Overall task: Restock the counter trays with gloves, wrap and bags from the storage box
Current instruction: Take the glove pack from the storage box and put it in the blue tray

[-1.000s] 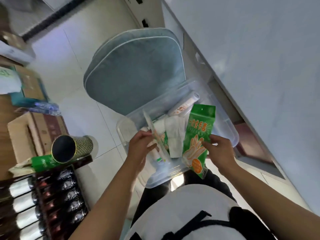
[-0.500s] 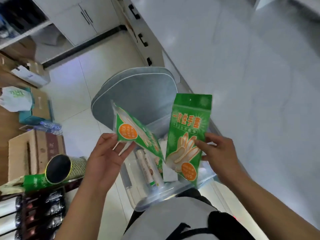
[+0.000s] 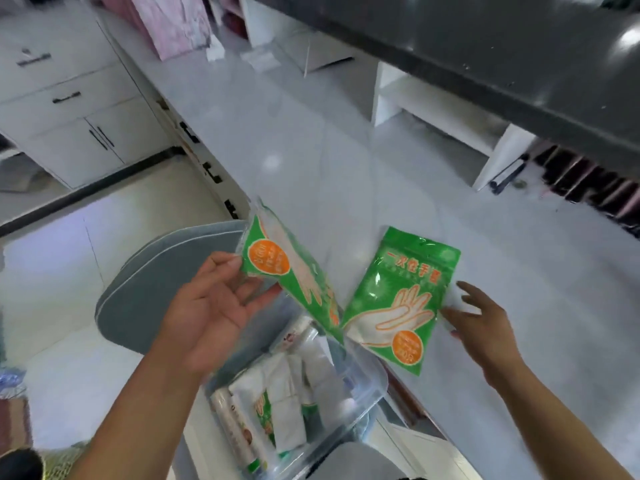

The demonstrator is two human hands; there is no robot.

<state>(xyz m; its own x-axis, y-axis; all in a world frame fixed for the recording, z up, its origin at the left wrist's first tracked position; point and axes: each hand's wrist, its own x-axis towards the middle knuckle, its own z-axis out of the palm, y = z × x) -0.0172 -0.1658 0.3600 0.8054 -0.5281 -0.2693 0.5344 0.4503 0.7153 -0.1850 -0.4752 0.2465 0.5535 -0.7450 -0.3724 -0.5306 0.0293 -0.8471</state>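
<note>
My left hand (image 3: 214, 306) grips a green glove packet (image 3: 277, 268) by its lower corner and holds it tilted above the counter's edge. A second green glove packet (image 3: 398, 303) lies flat on the white counter (image 3: 346, 150). My right hand (image 3: 485, 327) is beside it with fingers spread, the fingertips at the packet's right edge. Below both hands the clear plastic storage box (image 3: 367, 386) holds a roll of wrap (image 3: 235, 431), folded white bags (image 3: 287, 403) and another green packet.
A grey cushioned chair (image 3: 152, 292) carries the box. White cabinets with black handles (image 3: 86, 133) stand at the left. On the counter are a white open shelf unit (image 3: 433, 105), faint clear tray walls (image 3: 304, 60) and a pink bag (image 3: 173, 22). A dark ledge (image 3: 485, 46) overhangs.
Both hands lifted the packets out of the box and up to the counter. The right packet now lies on the counter with my right fingers opened off it. The view swung up.
</note>
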